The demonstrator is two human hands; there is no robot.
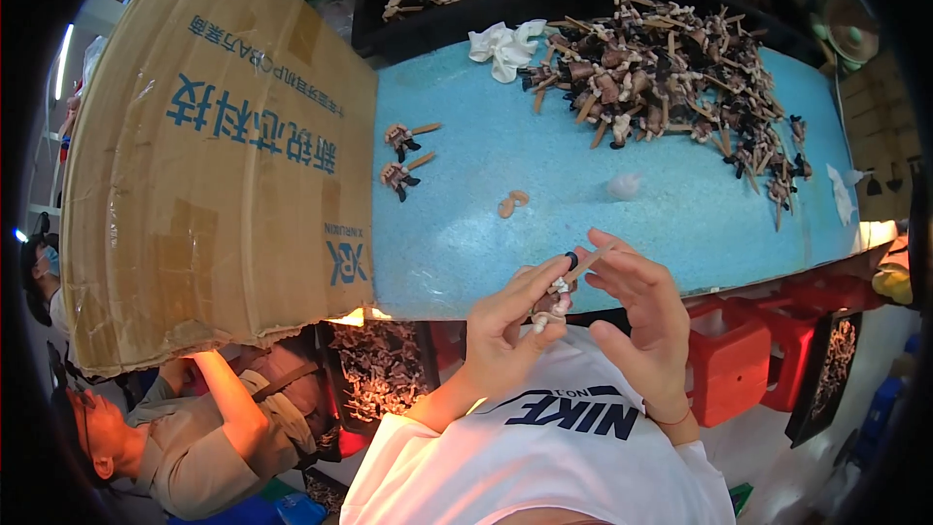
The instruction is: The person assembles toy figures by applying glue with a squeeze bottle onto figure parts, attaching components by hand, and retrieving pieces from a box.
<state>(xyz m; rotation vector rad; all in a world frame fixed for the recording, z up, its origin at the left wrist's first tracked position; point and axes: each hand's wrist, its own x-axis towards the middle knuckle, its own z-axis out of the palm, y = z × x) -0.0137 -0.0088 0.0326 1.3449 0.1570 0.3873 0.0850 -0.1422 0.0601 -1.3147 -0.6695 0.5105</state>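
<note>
My left hand (pixel 513 325), closed, holds a small toy figure (pixel 552 305) with pale limbs and a dark part, near the front edge of the blue table. A thin tan stick (pixel 589 262) juts from the figure toward my right hand (pixel 641 316). That hand is open beside it, thumb and fingers apart; its fingertips are close to the stick's end, and whether they touch it I cannot tell. Ahead lie a curved beige piece (pixel 512 202) and a whitish, translucent lump (pixel 624 186). Two similar figures with tan sticks, an upper one (pixel 400 140) and a lower one (pixel 398 178), rest at the left.
A big heap of figures (pixel 671 78) covers the far right of the table, beside crumpled white tissue (pixel 505 47). A tall cardboard box (pixel 233 185) borders the left side; a person (pixel 209 428) works beyond it. Red stools (pixel 729 360) and a figure-filled tray (pixel 381 369) stand below.
</note>
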